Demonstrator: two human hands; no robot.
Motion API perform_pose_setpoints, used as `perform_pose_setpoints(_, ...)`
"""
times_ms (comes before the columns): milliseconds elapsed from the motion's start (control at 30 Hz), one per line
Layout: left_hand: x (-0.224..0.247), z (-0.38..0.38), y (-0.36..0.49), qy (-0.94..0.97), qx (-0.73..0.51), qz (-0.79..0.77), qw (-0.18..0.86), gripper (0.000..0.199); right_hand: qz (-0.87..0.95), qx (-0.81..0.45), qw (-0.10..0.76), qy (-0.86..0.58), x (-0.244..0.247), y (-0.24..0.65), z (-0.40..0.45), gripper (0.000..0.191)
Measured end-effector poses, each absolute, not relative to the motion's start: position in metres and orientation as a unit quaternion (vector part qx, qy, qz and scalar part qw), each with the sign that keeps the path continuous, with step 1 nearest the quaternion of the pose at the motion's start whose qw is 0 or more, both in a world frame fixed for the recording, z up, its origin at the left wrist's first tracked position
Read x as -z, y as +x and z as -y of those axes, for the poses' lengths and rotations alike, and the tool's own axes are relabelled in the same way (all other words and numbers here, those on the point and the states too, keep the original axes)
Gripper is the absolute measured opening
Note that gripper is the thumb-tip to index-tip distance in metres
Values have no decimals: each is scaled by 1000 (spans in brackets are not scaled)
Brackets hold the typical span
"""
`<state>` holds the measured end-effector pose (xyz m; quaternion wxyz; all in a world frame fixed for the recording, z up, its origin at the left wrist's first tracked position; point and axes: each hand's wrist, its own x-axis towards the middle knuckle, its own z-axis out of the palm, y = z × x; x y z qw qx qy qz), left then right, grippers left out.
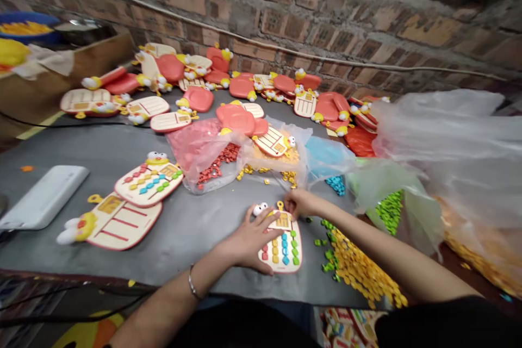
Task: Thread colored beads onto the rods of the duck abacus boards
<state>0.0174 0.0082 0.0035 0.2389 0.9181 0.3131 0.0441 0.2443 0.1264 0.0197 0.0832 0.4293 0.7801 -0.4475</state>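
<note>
A cream toy board [289, 255] with a red rim, a duck head and columns of red, yellow, blue and green beads lies near the table's front edge. Spread over its left side is my left hand [250, 239], fingers apart, thumb at the lower edge. My right hand [299, 204] is at the board's top right corner beside a yellow loop, its fingers pinched together; what they hold, if anything, is hidden. Loose yellow pieces [362, 269] and green pieces [329, 255] lie right of the board, partly under my right forearm.
Two boards [126, 223] overlap at left near a white power bank [44, 196]. Bags of red beads [220, 166], yellow beads, blue beads [336, 185] and green beads [390, 211] stand beyond my hands. Several duck boards [242, 119] are piled along the brick wall. Large plastic bags stand at right.
</note>
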Motion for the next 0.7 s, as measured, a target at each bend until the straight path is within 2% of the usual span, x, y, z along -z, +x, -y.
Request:
perform_pose_setpoints(167, -4, -9, 14, 923, -71, -304, 224, 91, -767, 479, 55, 424, -23, 254, -114, 16)
perform_pose_setpoints(233, -5, -8, 13, 925, -92, -300, 216, 88, -749, 508, 28, 423, -26, 256, -105, 21)
perform_pose_setpoints(367, -8, -8, 10, 923, -128, -286, 224, 88, -688, 552, -93, 463, -25, 256, -77, 45)
perform_pose_setpoints(467, -14, -9, 10, 917, -151, -261, 260, 95, -634, 557, -197, 499, -21, 261, -42, 53)
perform_pose_setpoints(600, -26, -9, 8, 891, -234, -254, 296, 89, -567, 488, -333, 574, -21, 294, 37, 51)
perform_pose_setpoints(700, -32, -11, 4, 863, -302, -283, 289, 74, -513, 344, -395, 680, -24, 330, 107, 40)
